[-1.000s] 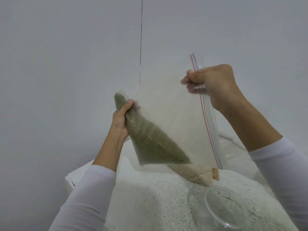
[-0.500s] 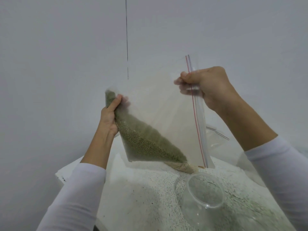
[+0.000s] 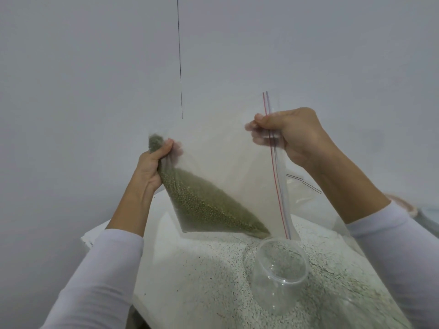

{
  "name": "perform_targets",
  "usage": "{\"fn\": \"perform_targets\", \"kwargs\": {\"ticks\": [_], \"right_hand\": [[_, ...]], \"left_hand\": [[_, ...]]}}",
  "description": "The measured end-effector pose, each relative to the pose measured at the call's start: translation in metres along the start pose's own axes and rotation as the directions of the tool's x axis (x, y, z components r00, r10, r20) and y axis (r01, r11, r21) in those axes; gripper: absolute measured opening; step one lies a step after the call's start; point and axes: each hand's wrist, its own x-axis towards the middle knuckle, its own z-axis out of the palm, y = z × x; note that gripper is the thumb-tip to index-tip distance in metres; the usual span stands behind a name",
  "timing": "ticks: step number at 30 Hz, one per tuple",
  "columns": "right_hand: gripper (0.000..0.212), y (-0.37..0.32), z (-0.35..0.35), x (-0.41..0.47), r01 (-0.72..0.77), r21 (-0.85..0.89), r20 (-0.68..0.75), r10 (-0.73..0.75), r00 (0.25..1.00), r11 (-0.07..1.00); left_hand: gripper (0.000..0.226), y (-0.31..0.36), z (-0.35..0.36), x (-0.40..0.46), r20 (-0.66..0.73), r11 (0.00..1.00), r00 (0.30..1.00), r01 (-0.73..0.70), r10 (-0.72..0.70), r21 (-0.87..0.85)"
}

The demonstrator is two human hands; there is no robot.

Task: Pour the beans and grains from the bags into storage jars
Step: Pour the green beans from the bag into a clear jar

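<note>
You are holding the bag in the air, tilted over the jar: your left hand is gripping its bean-filled bottom corner, your right hand pinching the zip edge. The film is looking limp and slippery, the beans giving the only weight, so those corners suit. The jar, probably light and tippable, is standing near the table's front; another bag is lying just behind.

A plain home setting is suggested by a bare grey wall and a speckled white surface.
</note>
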Motion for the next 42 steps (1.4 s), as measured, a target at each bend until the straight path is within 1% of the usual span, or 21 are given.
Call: {"fn": "perform_targets", "kwargs": {"ticks": [6, 9, 11, 13, 16, 18, 22, 24, 26, 29, 33, 36, 38, 39, 42], "right_hand": [[0.013, 0.002, -0.006, -0.003, -0.01, 0.022, -0.01, 0.01, 1.0, 1.0], [0.013, 0.004, -0.011, -0.007, 0.0, 0.013, 0.002, 0.0, 1.0, 1.0], [0.013, 0.005, -0.015, -0.011, 0.008, -0.002, 0.008, -0.008, 1.0, 1.0], [0.013, 0.007, -0.02, -0.014, 0.011, -0.009, 0.012, -0.011, 1.0, 1.0], [0.016, 0.011, -0.026, -0.018, 0.037, -0.044, 0.008, -0.037, 0.999, 0.998], [0.018, 0.014, -0.03, -0.021, 0.067, -0.11, 0.0, -0.067, 0.998, 0.992], [0.017, 0.014, -0.039, -0.024, 0.122, -0.302, -0.011, -0.132, 0.991, 0.945], [0.013, 0.014, -0.041, -0.026, 0.151, -0.429, -0.023, -0.178, 0.984, 0.89], [0.015, 0.014, -0.042, -0.028, 0.181, -0.548, -0.012, -0.224, 0.974, 0.817], [0.021, 0.012, -0.045, -0.031, 0.217, -0.622, 0.032, -0.252, 0.967, 0.753], [0.018, 0.011, -0.046, -0.034, 0.23, -0.623, 0.074, -0.236, 0.969, 0.748], [0.019, 0.011, -0.051, -0.035, 0.196, -0.581, 0.049, -0.206, 0.977, 0.79], [0.02, 0.01, -0.054, -0.037, 0.164, -0.525, 0.04, -0.168, 0.985, 0.835], [0.019, 0.011, -0.054, -0.038, 0.147, -0.482, 0.041, -0.145, 0.989, 0.864], [0.014, 0.012, -0.055, -0.043, 0.093, -0.332, 0.066, -0.076, 0.995, 0.939]], "left_hand": [[0.049, -0.007, 0.007, 0.0, -0.012, 0.993, 1.0, 0.003, -0.005, -0.117], [0.048, -0.009, 0.011, -0.002, -0.006, 0.986, 1.0, -0.013, 0.012, -0.165], [0.046, -0.009, 0.013, -0.004, -0.013, 0.986, 1.0, -0.03, 0.028, -0.163], [0.04, -0.008, 0.016, -0.006, -0.036, 0.988, 0.999, -0.036, 0.031, -0.151], [0.018, -0.007, 0.019, -0.01, -0.063, 0.991, 0.998, -0.038, 0.029, -0.132], [0.01, -0.006, 0.02, -0.012, -0.064, 0.992, 0.997, -0.046, 0.039, -0.115], [0.007, -0.001, 0.023, -0.015, -0.062, 0.992, 0.996, -0.069, 0.063, -0.107], [0.008, 0.0, 0.025, -0.016, -0.056, 0.99, 0.996, -0.076, 0.069, -0.117], [0.009, 0.001, 0.025, -0.019, -0.055, 0.99, 0.996, -0.08, 0.074, -0.115], [0.006, 0.001, 0.026, -0.023, -0.048, 0.988, 0.996, -0.085, 0.079, -0.126], [0.008, 0.0, 0.028, -0.029, -0.066, 0.99, 0.995, -0.084, 0.076, -0.113], [0.021, 0.0, 0.028, -0.032, -0.077, 0.993, 0.995, -0.073, 0.066, -0.094], [0.034, 0.0, 0.028, -0.032, -0.069, 0.993, 0.996, -0.069, 0.063, -0.094], [0.037, 0.0, 0.028, -0.032, -0.066, 0.993, 0.996, -0.069, 0.063, -0.094], [0.037, 0.001, 0.029, -0.033, -0.056, 0.993, 0.997, -0.065, 0.06, -0.1]]}}
